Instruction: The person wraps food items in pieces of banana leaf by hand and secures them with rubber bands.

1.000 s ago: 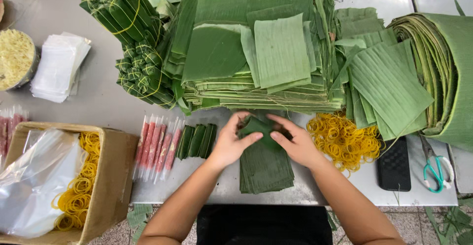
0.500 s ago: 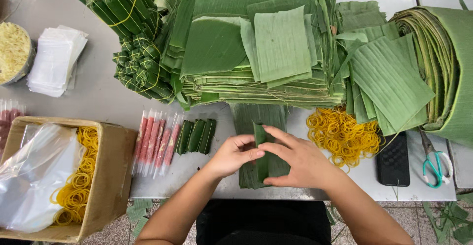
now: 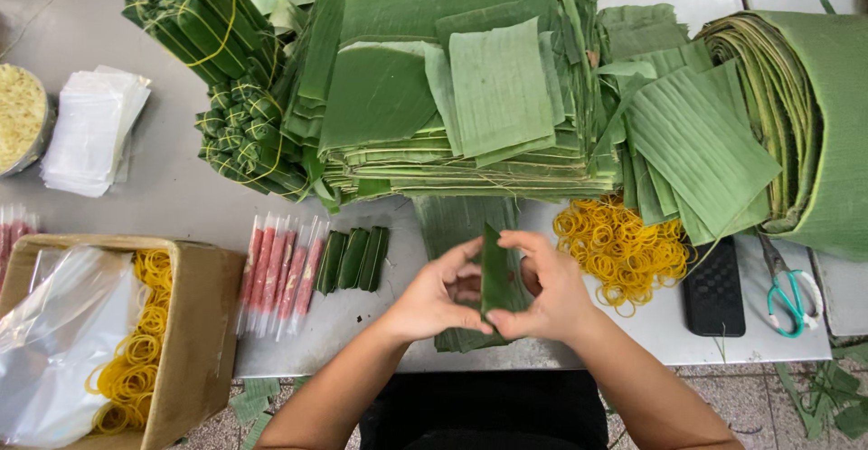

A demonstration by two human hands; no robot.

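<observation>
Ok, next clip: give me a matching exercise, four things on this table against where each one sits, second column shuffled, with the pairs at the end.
Things:
1. scissors
2. pile of yellow rubber bands
3. stack of clear plastic sheets
4. folded green leaf

Places:
A. held between the left hand and the right hand
B. far left of the table, beside a round dish
C. near the right table edge, beside a black phone
D. on the table just right of the hands, below the leaf stacks

Pairs: 1-C, 2-D, 3-B, 4-A
</observation>
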